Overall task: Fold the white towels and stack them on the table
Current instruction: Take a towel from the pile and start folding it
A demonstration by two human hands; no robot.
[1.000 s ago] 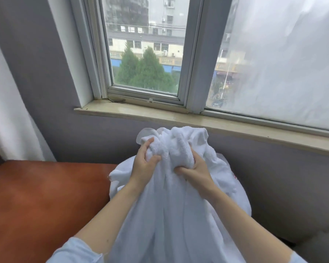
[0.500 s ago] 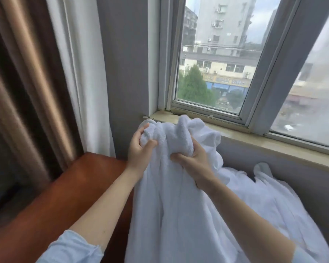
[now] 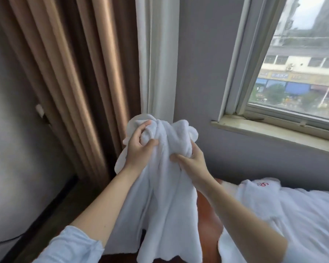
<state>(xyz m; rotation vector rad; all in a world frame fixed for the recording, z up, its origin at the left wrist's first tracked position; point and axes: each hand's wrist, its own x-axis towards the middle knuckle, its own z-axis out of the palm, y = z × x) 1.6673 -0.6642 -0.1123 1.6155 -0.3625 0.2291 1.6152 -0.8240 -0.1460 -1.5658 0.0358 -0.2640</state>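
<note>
A bunched white towel (image 3: 167, 186) hangs in the air in front of me, its lower part draping down past the table edge. My left hand (image 3: 139, 147) grips its upper left corner, fingers curled round the cloth. Just to the right and a little lower, my right hand (image 3: 190, 166) grips a fold of the same towel. More white towels (image 3: 292, 215), one with a small red emblem, lie spread on the reddish-brown table (image 3: 207, 221) at the lower right.
Brown curtains (image 3: 70, 76) and a white sheer curtain (image 3: 156, 57) hang straight ahead. A grey wall with a window (image 3: 296, 59) and a stone sill (image 3: 273, 130) runs along the right. A dark floor strip lies at the lower left.
My view has swung to the left, from the window toward the curtains. Both hands keep their grip on the towel and have carried it leftward, away from the pile on the table.
</note>
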